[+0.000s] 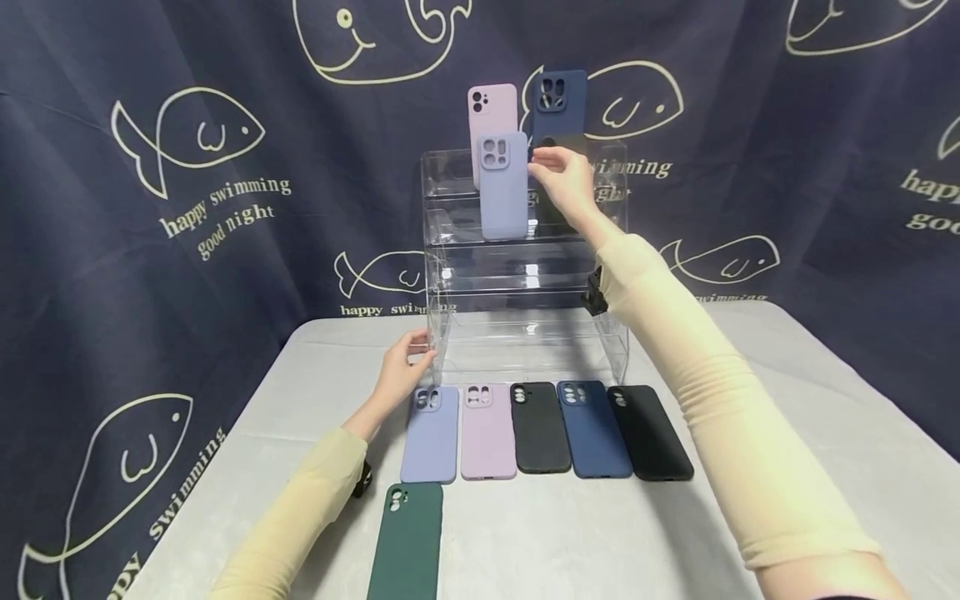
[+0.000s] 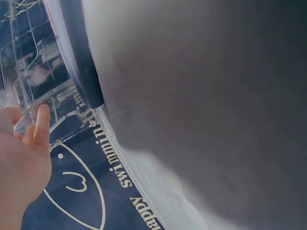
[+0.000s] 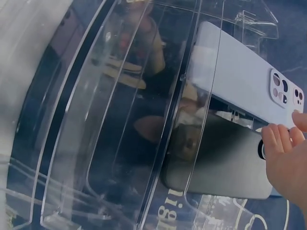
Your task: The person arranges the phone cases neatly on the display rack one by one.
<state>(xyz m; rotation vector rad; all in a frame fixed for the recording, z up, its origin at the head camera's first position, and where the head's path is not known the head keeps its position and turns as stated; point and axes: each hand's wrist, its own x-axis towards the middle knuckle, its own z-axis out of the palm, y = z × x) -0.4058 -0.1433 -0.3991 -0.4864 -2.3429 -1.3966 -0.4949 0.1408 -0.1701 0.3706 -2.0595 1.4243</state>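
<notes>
My right hand (image 1: 566, 179) is raised at the second tier of a clear display stand (image 1: 480, 354), fingers loosely bent. Its fingertips lie beside the right edge of a light blue phone case (image 1: 504, 196) and, in the right wrist view, overlap the top of a dark phone case (image 3: 220, 158). Both cases lean upright there. Behind them on the top tier stand a pink phone case (image 1: 495, 104) and a navy phone case (image 1: 567, 87). Down low, my left hand (image 1: 401, 367) holds the stand's left side panel between thumb and fingers.
On the white table before the stand, a row holds a light blue case (image 1: 430, 442), a pink case (image 1: 488, 442), a black case (image 1: 542, 433), a navy case (image 1: 597, 433) and another black case (image 1: 652, 437). A green case (image 1: 408, 537) lies nearer. A dark fish-print curtain (image 1: 225, 350) hangs behind.
</notes>
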